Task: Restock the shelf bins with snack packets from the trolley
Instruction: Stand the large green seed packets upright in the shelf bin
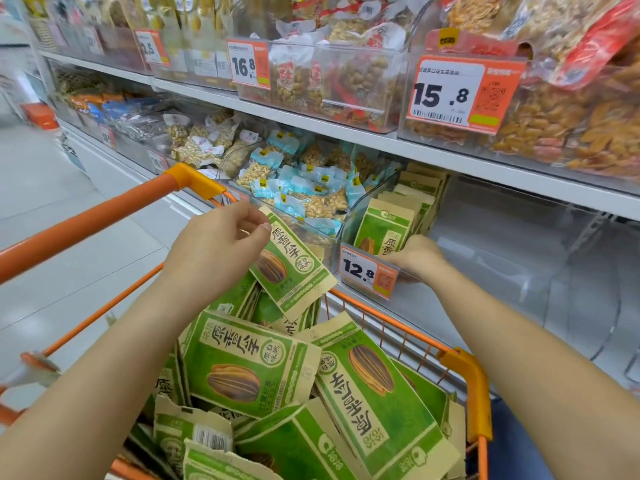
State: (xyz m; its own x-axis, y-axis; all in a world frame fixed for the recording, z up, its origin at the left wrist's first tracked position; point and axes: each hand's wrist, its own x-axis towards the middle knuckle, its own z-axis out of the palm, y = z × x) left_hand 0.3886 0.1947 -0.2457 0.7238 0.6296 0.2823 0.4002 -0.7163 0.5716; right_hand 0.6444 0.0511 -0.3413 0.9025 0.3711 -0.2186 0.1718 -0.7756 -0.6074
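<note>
My left hand (218,242) pinches the top edge of a green and tan sunflower seed packet (294,263), held tilted above the orange trolley (464,375). Several more such packets (242,365) lie loose in the trolley basket. My right hand (417,256) reaches into the clear shelf bin (349,220) tagged 12.8 and rests against the front packet (381,230) of an upright row standing there; its fingers are hidden behind the bin's front.
A bin of blue-labelled nut packs (304,188) sits left of the seed bin. To its right is a clear bin (519,258) with nothing visible inside. The shelf above holds peanut bins with price tags 16.8 (247,65) and 15.8 (460,93). Aisle floor lies left.
</note>
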